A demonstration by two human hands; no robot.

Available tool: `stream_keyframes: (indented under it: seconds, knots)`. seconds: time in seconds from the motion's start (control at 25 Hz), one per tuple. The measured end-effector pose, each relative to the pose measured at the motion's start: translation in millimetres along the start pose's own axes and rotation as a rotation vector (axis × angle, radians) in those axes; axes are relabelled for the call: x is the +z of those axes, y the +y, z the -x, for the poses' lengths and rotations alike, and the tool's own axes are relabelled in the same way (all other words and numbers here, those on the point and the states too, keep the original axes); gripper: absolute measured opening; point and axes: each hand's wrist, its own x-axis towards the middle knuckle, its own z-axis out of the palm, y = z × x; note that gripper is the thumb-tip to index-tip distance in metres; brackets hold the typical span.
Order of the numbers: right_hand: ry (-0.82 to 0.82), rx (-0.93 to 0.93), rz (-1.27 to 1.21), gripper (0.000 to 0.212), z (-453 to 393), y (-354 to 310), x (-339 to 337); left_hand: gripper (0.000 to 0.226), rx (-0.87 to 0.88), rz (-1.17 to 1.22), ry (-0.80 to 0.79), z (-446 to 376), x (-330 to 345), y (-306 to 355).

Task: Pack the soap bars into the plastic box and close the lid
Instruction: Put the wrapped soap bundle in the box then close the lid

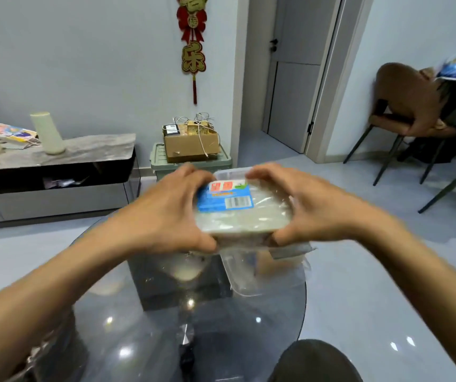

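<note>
A clear plastic box (244, 216) with a blue label on its lid is held up above the round glass table (166, 340). My left hand (166, 213) grips its left side and my right hand (306, 210) grips its right side, fingers curled over the far edge. Pale contents show through the lid; I cannot make out single soap bars. Below the box, a second clear plastic piece (265, 274) lies on the table's far right part.
A low TV cabinet (56, 166) with a white vase (47, 133) stands at the left. A green crate (191, 161) bearing a cardboard box sits against the wall. A chair (408, 117) and a dark desk are at the right. A dark round object (315, 362) is near the bottom edge.
</note>
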Motion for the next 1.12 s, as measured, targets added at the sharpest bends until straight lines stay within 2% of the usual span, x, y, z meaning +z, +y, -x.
stream_keyframes:
  seconds: [0.12,0.28,0.44,0.56,0.64,0.84,0.96,1.04,1.08,1.12]
  knots:
    - [-0.195,0.185,-0.039,0.082,-21,43,-43,0.087,-0.075,0.056,-0.119,-63,5,24]
    - [-0.489,0.365,-0.096,0.077,-39,93,-30,0.059,-0.178,0.122,-0.424,-108,57,25]
    - [-0.548,0.406,-0.114,0.078,-61,114,-18,0.061,-0.208,0.115,-0.474,-131,81,10]
    - [-0.649,0.419,0.133,0.083,-72,120,-2,0.067,-0.173,0.006,-0.479,-134,94,7]
    - [-0.669,0.407,0.189,0.086,-75,122,6,0.066,-0.183,0.058,-0.501,-132,96,3]
    - [-0.785,0.437,0.068,0.087,-76,114,-7,0.061,-0.201,0.154,-0.549,-124,88,-3]
    - [-0.767,0.459,0.008,0.058,-77,105,-6,0.054,-0.187,0.109,-0.522,-125,92,0]
    - [-0.684,0.494,-0.065,0.035,-80,101,5,0.048,-0.17,0.05,-0.51,-127,94,2]
    - [-0.648,0.519,-0.072,0.036,-83,99,12,0.047,-0.17,0.033,-0.502,-128,95,3]
    - [-0.62,0.555,-0.053,0.048,-86,98,19,0.047,-0.171,0.018,-0.496,-128,96,4]
